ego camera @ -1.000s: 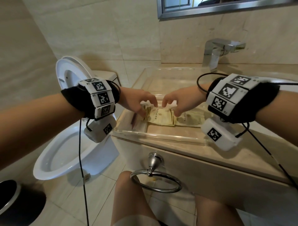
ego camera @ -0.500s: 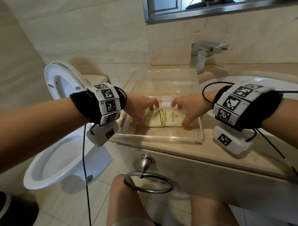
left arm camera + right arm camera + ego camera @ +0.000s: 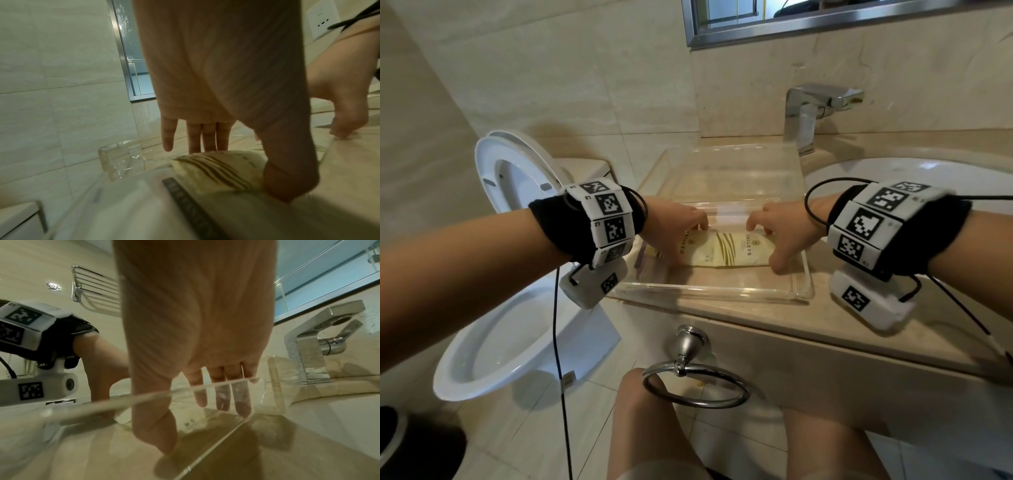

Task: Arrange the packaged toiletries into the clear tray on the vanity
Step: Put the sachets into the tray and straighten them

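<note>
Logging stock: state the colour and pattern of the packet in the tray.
Cream packet with brown diagonal stripes and small printed logo; clearest in the head view.

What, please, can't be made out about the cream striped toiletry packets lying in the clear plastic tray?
- Packet count: in the head view, the left hand and right hand cover both ends of the cream striped toiletry packets.
- Printed text: too small in the head view, blurred in the left wrist view.
- Clear plastic tray: its left part is hidden by the left wrist.
</note>
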